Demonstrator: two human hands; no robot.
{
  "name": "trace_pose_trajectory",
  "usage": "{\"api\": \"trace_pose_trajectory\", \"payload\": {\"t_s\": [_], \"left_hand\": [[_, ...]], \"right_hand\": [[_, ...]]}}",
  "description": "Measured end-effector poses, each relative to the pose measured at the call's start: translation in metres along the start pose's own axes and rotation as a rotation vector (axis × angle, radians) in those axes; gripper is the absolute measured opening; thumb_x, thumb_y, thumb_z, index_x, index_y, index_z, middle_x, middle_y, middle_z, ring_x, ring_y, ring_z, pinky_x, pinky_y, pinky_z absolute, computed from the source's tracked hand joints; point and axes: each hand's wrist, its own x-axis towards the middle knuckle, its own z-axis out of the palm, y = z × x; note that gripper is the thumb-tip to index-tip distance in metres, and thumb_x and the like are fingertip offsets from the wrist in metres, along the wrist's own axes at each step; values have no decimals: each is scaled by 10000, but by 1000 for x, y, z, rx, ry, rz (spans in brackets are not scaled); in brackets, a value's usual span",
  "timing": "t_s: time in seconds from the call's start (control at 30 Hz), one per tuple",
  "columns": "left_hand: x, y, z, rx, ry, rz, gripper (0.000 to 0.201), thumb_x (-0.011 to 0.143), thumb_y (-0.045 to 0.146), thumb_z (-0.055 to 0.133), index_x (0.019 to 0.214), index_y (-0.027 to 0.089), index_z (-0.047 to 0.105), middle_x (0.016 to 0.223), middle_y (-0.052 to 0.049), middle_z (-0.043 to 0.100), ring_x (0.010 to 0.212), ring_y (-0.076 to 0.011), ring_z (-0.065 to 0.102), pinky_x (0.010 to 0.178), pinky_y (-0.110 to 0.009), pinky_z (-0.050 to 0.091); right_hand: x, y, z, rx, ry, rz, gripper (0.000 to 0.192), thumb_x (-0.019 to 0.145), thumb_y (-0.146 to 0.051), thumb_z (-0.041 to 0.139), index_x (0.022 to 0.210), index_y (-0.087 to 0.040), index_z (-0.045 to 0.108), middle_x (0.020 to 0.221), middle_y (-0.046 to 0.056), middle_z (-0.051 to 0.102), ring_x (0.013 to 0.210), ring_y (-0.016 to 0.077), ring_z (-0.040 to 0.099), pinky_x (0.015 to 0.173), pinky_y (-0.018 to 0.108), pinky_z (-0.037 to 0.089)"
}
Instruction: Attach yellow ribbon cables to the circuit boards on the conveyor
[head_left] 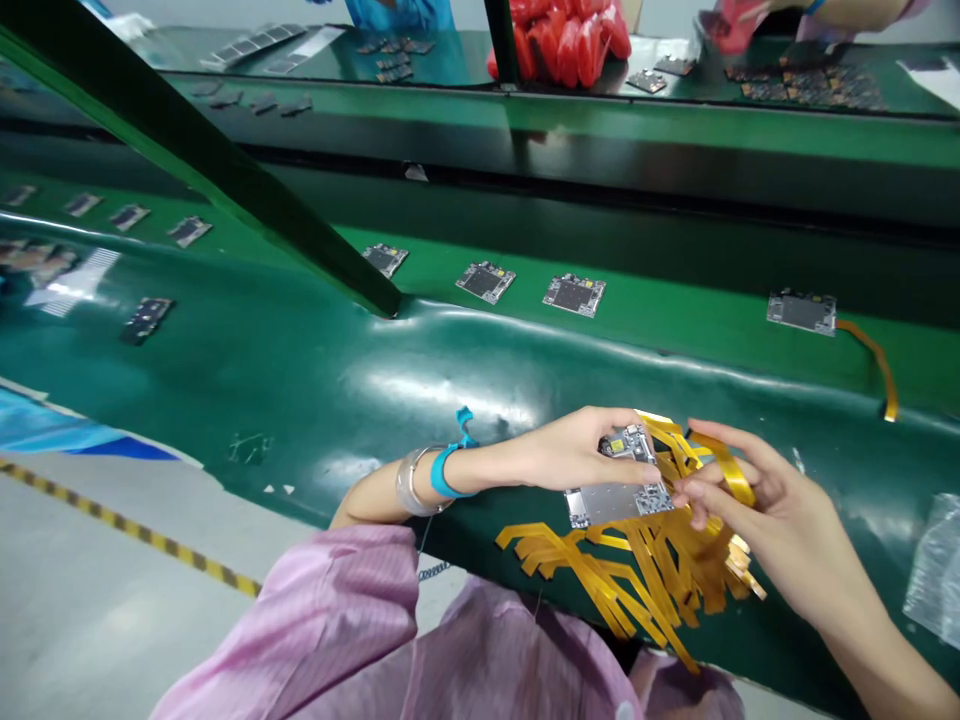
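Here the left hand grasps a small silver circuit board; the right hand pinches a thin amber flex strip, which could kink if tugged.

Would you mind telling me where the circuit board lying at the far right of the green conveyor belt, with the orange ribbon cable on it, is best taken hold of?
Take the small grey rectangular circuit board by its two long edges, coming from above and toward its left end. It lies flat on the green conveyor belt, and the orange ribbon cable trails off its right end, so a grip there would likely catch the cable.
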Motion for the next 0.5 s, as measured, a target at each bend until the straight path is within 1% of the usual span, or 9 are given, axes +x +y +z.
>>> {"api": "trace_pose_trajectory", "payload": {"t_s": [0.07,0.17,0.2,0.23,0.27,0.3,0.4,0.43,0.5], "left_hand": [[-2,1,-2,24,-7,17,172,871,269,708,993,180,626,968,-24,668,881,-156,612,769,-286,486],[-3,-2,-4,88,46,0,203,875,330,708,970,173,622,929,-25,661,847,-163,603,733,-283,484],[-2,-4,-5,107,59,-13,222,876,352,707,965,169,619,908,-24,657,821,-161,597,708,-277,478],[-1,-6,-5,117,67,-23,233,876,364,705,962,167,615,889,-21,654,797,-157,590,688,-271,473],[0,-7,-6,122,71,-29,236,877,367,701,960,165,611,874,-18,650,782,-154,584,674,-266,468],[1,-8,-6,124,74,-30,232,878,364,698,956,164,609,865,-16,648,774,-151,581,667,-262,465],[2,-10,-6,126,84,-29,229,875,355,699,954,160,610,857,-16,643,770,-148,571,664,-257,461],[2,-9,-6,124,88,-32,235,873,358,700,959,158,612,862,-18,643,773,-148,570,664,-258,461],[1,-8,-6,118,82,-38,243,870,361,699,967,156,612,879,-22,643,787,-150,569,673,-258,461]], "right_hand": [[1,1,-1,5,-50,65,427,907,-394,701,1301,-261,604,692,-14,721,498,141,625,487,259,539],[4,3,-2,-39,-85,68,250,915,-457,669,1033,-242,718,696,5,698,542,132,598,487,238,497],[4,4,-2,-57,-89,62,254,915,-476,662,940,-232,728,680,9,676,573,137,598,507,239,495],[5,5,-2,-66,-88,63,277,917,-492,653,896,-226,727,659,5,645,585,139,586,523,242,493],[5,7,-2,-60,-82,69,293,923,-505,642,910,-226,727,645,-2,611,586,138,568,528,244,486],[4,9,-1,-36,-78,79,311,933,-519,624,968,-227,725,648,-9,582,587,137,548,531,246,480],[3,14,3,121,-66,113,400,978,-553,538,1205,-240,641,715,-16,553,579,130,500,512,247,458],[2,15,4,172,-58,123,398,991,-550,519,1231,-245,607,721,-18,557,567,126,492,498,242,449],[3,16,7,230,-56,145,332,994,-516,543,1199,-256,560,672,-43,559,519,112,484,479,225,436]]}}
